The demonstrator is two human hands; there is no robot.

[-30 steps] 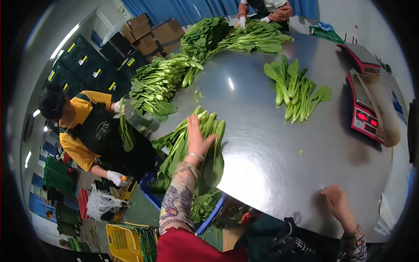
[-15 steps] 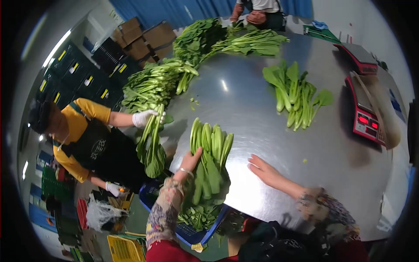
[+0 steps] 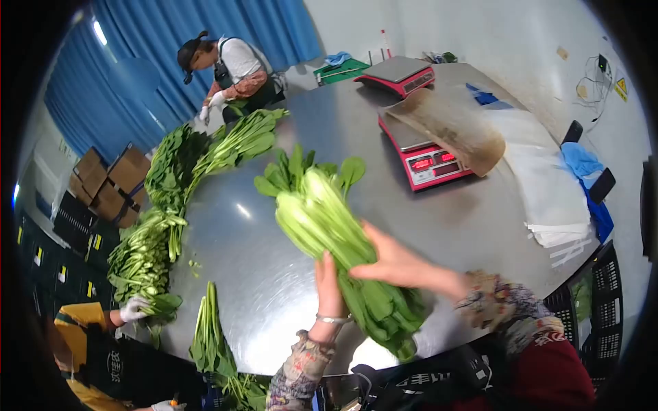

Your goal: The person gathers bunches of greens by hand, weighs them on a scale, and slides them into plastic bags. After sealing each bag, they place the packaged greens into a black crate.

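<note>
A large bunch of leafy greens (image 3: 322, 226) with thick pale-green stalks is held above the metal table, stalks pointing up and left, leaves toward me. My left hand (image 3: 330, 291) is closed against its left side, thumb on the stalks. From the right, my right hand (image 3: 394, 260) grips the same bunch, fingers partly hidden behind it. More green leaves (image 3: 291, 168) show just beyond the stalk ends; whether they touch the bunch I cannot tell. At the near left edge lies a smaller bunch of greens (image 3: 211, 335).
Heaped greens (image 3: 144, 250) line the table's left side. Two red scales (image 3: 425, 161) (image 3: 397, 74) stand beyond my hands, the nearer under a curved brown sheet (image 3: 456, 133). White bags (image 3: 541, 164) lie right. A gloved co-worker (image 3: 86, 329) is at left, another person (image 3: 236, 72) at the far end.
My view has swung right. Both hands now hold a large bunch raised toward the scales; earlier my right hand was free. The left co-worker's bunch now lies on the table edge or nearby.
</note>
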